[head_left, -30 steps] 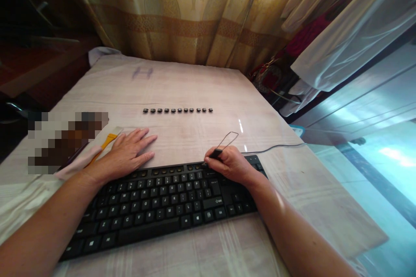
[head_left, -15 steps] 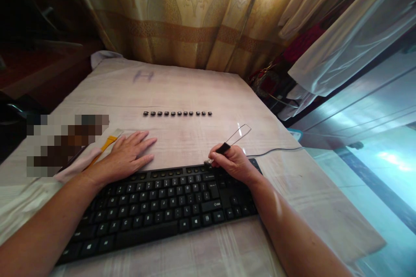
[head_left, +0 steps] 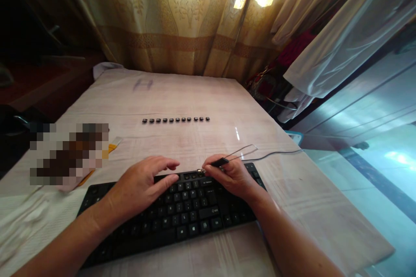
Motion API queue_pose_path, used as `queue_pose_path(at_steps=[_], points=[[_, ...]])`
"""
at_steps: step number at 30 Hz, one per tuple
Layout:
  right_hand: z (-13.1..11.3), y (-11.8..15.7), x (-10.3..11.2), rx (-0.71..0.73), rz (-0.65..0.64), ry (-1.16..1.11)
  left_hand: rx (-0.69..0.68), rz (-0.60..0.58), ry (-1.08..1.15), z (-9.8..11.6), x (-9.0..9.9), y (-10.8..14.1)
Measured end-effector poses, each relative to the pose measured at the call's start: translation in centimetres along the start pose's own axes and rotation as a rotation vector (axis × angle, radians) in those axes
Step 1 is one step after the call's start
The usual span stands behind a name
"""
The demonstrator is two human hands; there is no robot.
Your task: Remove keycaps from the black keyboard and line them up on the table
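Note:
A black keyboard (head_left: pixel 139 227) lies across the table in front of me. My right hand (head_left: pixel 229 177) is closed around a wire keycap puller (head_left: pixel 221 162) with a black handle; its long wire loop points up and right. The puller's other end is at the keyboard's top row, by the right end of the function keys, where a small light-coloured spot shows. My left hand (head_left: pixel 147 181) hovers over the upper left of the keyboard, thumb and fingers apart, holding nothing. Beyond the keyboard, several black keycaps (head_left: pixel 177 120) stand in a straight row.
A pale checked cloth (head_left: pixel 182 93) covers the table. A blurred-out item (head_left: pixel 69 151) lies at left, with a yellow strip (head_left: pixel 112 147) beside it. The keyboard's cable (head_left: pixel 276 152) runs off right. Curtains (head_left: pixel 156 43) hang behind.
My left hand has left the cloth and moved right over the keyboard, its fingers curling slightly. My right hand keeps the puller, which now tilts lower. The view has shifted a little.

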State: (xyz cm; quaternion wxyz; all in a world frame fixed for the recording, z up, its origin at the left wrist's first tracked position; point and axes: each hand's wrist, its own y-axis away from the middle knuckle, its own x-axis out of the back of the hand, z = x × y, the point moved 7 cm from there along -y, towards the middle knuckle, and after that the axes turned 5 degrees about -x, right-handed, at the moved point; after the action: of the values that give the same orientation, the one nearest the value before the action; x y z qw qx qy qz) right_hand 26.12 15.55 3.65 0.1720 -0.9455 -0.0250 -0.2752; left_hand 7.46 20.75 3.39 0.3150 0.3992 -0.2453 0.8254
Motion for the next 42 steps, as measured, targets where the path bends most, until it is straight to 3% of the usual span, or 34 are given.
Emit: queue_pose_path(at_steps=[7, 18, 27, 42], points=[[-1.3, 0.2, -0.8, 0.068, -0.015, -0.089, 0.015, 0.068, 0.16, 2.5, -2.3, 0.2], [-1.7, 0.6, -2.0, 0.11, -0.037, -0.126, 0.112, 0.055, 0.354, 1.7, -4.2, 0.5], [-1.7, 0.5, -2.1, 0.092, -0.033, -0.102, 0.183, -0.022, 0.534, 1.6, -4.9, 0.4], [-0.9, 0.6, -2.0, 0.031, 0.061, -0.09, 0.239, -0.09, 0.594, 1.5, -5.2, 0.4]])
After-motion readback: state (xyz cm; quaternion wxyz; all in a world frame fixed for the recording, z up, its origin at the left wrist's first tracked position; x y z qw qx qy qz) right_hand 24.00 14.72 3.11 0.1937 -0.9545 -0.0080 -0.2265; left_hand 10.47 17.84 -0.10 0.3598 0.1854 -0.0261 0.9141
